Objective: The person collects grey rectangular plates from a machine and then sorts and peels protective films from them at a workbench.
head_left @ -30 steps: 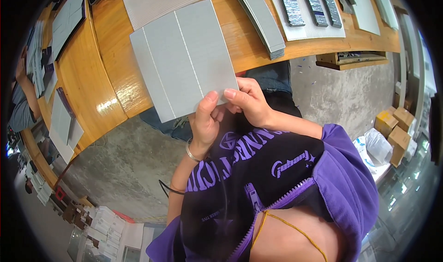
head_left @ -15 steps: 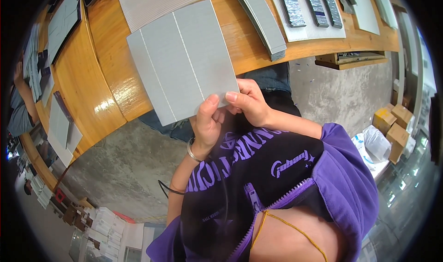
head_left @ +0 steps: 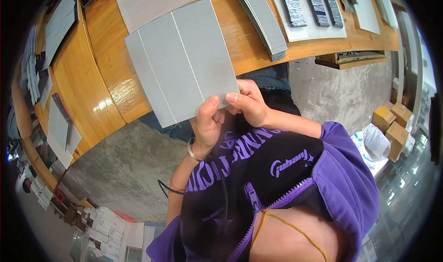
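Between my two hands is a thin, flat grey solar cell [head_left: 182,68], roughly square, with two pale lines running across its face. My left hand [head_left: 207,123] pinches its near edge, thumb on top and fingers curled beneath. Just to the right, close to the cell's near right corner, my right hand [head_left: 251,106] grips it the same way, with its thumb pointing at the left thumb. The cell tilts out over the edge of the wooden table [head_left: 115,93]. Its underside and the fingertips below it are hidden.
A long stack of grey strips [head_left: 263,24] lies right of the cell. Beyond it, a white ribbed board [head_left: 307,33] bears several shiny dark stacks. Another ribbed sheet [head_left: 152,3] lies behind the cell. Far left, a co-worker's arm [head_left: 20,110] rests by other grey pieces [head_left: 59,133].
The solar cell has shifted very slightly left, while my grip looks the same. At the far left, the co-worker's arm has moved.
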A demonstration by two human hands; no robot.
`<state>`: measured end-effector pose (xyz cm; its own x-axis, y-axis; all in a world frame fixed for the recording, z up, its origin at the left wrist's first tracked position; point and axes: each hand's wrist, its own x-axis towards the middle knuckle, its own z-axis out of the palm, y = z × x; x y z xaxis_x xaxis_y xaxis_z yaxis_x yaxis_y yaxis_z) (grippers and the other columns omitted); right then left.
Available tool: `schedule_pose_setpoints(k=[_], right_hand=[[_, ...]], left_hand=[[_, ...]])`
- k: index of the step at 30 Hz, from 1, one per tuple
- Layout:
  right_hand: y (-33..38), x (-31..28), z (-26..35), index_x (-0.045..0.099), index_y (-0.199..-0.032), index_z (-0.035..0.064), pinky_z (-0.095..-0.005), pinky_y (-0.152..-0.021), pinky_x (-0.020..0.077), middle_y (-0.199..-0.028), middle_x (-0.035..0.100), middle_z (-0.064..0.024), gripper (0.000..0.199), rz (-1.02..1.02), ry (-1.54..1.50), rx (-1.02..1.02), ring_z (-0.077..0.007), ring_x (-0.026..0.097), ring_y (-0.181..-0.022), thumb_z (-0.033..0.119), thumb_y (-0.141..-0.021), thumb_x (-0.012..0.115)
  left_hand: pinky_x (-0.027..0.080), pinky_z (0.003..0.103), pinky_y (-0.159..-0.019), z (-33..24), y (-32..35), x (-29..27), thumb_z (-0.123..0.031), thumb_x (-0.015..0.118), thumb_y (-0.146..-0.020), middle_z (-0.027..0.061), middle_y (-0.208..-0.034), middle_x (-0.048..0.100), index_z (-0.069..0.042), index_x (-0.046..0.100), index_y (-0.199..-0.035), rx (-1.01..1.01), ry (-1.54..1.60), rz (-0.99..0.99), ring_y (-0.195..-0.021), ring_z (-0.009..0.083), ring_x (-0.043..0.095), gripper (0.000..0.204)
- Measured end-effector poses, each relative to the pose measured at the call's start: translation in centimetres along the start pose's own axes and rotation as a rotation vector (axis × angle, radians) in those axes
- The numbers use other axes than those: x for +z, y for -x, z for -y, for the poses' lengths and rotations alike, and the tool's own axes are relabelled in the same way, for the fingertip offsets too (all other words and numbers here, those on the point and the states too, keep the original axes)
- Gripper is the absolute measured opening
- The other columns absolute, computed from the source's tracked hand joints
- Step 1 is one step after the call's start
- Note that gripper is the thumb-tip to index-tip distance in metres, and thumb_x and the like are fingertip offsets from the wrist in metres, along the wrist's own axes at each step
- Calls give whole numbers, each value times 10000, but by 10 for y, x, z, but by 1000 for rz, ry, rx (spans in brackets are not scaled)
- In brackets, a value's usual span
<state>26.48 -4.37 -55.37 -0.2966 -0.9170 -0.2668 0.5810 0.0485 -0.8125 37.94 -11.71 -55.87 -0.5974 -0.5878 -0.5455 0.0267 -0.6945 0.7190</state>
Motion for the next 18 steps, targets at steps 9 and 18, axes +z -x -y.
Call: schedule_pose_setpoints(k=[9, 18], right_hand=[[-1, 1, -2, 525, -752, 28, -213, -500, 339, -590, 450, 16, 277, 1, -25, -16, -53, 410, -548, 269, -888, 546], [-1, -1, -4, 524, -741, 30, -211, -495, 339, -590, 455, 14, 283, 7, 2, -25, -52, 413, -548, 273, -885, 551]], left_hand=[[270, 216, -404, -9, 1, 9, -339, 455, -841, 15, -518, 460, -40, 540, -671, 12, -38, 34, -444, 84, 400, 353], [262, 211, -393, -11, 2, 12, -329, 481, -834, -36, -499, 385, -83, 503, -636, 16, -22, 18, -427, 62, 348, 316]])
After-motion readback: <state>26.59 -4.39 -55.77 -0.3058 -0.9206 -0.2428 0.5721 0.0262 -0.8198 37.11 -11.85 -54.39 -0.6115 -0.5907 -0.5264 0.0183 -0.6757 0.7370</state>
